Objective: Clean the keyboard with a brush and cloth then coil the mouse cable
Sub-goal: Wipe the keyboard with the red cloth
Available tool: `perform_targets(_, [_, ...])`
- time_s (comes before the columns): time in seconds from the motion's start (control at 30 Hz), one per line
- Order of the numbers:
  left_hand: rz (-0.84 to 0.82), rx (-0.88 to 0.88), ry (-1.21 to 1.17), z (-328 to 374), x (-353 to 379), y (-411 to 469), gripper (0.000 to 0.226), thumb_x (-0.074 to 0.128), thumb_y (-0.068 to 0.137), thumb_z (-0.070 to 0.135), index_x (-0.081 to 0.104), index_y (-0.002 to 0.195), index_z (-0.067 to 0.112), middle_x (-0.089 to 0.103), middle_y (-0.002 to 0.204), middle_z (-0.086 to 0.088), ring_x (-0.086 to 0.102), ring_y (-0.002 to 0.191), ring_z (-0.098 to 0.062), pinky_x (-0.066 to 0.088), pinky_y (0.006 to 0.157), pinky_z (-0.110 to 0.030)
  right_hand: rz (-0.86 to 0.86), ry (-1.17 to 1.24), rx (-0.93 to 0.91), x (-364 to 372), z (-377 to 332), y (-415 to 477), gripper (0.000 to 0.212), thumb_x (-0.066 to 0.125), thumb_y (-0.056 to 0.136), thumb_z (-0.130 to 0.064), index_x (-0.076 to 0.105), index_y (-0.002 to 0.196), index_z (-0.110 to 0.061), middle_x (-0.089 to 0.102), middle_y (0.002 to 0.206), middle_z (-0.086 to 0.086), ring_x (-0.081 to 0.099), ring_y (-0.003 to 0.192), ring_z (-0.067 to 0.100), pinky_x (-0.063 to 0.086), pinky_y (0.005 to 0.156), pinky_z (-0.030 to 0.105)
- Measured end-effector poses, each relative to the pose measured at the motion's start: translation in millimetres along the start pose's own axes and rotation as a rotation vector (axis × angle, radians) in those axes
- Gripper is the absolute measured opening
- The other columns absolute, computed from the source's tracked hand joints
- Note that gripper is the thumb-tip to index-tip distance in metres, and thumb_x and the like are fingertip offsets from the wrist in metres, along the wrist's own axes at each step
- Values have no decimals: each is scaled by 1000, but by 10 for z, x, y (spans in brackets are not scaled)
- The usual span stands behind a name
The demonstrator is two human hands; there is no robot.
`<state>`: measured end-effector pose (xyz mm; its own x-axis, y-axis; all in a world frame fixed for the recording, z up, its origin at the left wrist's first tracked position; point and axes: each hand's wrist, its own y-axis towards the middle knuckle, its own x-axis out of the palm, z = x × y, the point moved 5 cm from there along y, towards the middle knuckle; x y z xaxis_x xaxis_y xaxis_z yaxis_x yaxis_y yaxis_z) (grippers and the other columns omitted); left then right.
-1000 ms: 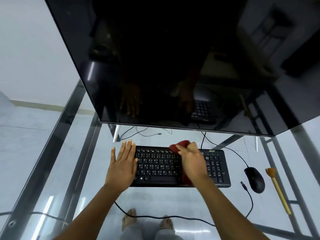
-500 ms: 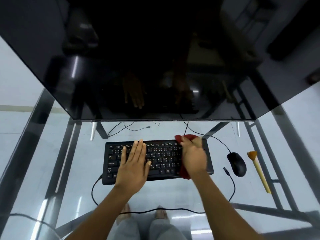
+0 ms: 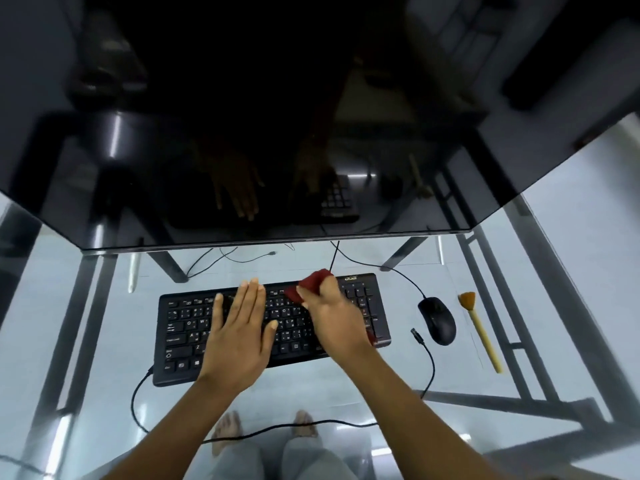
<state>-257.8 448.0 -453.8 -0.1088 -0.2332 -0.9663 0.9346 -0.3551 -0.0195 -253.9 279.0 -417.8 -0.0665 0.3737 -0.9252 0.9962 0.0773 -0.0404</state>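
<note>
two hands on a black keyboard (image 3: 180,334): the right hand (image 3: 332,320) has its grip bunched round a red cloth (image 3: 311,284) at the top row, left of the number pad. the left hand (image 3: 239,337) lies flat, fingers straight, on the middle keys, shifted from the left end a second ago. mouse (image 3: 437,320) and brush (image 3: 479,327) lie to the right on the glass counter (image 3: 104,341).

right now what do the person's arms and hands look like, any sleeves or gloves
The left hand and right hand wear no gloves, and no rings, watch or wristband show. No sleeves are in view: both arms are bare down to the frame edge.
</note>
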Motion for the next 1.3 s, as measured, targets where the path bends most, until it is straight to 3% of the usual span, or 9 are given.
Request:
perform_targets(0.23, [-55,79,61,153,118,212,68,12,99,52,12,153,10,10,161,-4,2,149,-18,0,118,-47,331,-26,302,-375,699,-89,21,56,84,-57,67,96,-44,59,99,-12,54,93,14,47,81,26])
perform_targets(0.33, [-40,80,70,156,111,205,67,16,99,50,16,152,9,13,160,-4,5,149,-18,2,118,-47,185,79,137,-84,279,-86,12,59,90,-37,62,101,-39,62,99,-7,57,89,18,50,75,37])
perform_targets(0.53, [-46,91,73,151,123,212,66,17,100,51,13,153,11,10,161,-3,2,149,-16,1,119,-46,318,189,528,-396,856,-147,26,52,86,-52,61,92,-29,63,90,0,61,85,25,53,81,47])
perform_targets(0.67, [-45,92,64,151,116,216,66,21,99,50,14,153,11,10,161,-3,2,149,-16,-1,119,-45,89,181,169,-134,375,-211,25,45,96,-36,60,112,-49,54,113,-12,52,94,14,49,81,36])
perform_targets(0.8, [-57,96,76,145,118,235,66,17,100,51,11,153,12,7,161,-2,-1,149,-15,0,119,-45,162,311,373,-327,732,-412,12,68,85,-44,58,78,-41,68,81,-3,65,73,24,55,64,57])
perform_targets(0.9, [-63,96,81,146,119,232,67,16,100,51,13,153,11,10,161,-3,1,149,-16,2,119,-46,204,513,617,-382,870,-618,27,64,86,-49,50,84,-27,62,75,7,61,59,29,51,43,43])
perform_targets(1.03, [-57,100,65,146,109,236,66,18,100,50,14,153,11,12,161,-4,3,149,-16,2,119,-46,48,312,268,-328,451,-741,34,64,86,-52,50,80,-22,50,60,-8,44,48,8,42,48,28])
perform_targets(1.13, [-59,97,66,146,119,238,66,16,100,51,12,153,12,11,161,-3,2,149,-16,1,119,-45,129,367,273,-420,656,-738,19,54,97,-31,65,111,-24,57,86,-19,58,71,-14,44,61,3])
perform_targets(1.3, [-72,98,61,142,120,227,66,16,100,51,12,153,11,11,161,-3,2,149,-16,1,119,-46,37,220,315,-314,540,-730,21,63,91,-41,55,87,-22,56,61,-16,46,50,6,40,47,31])
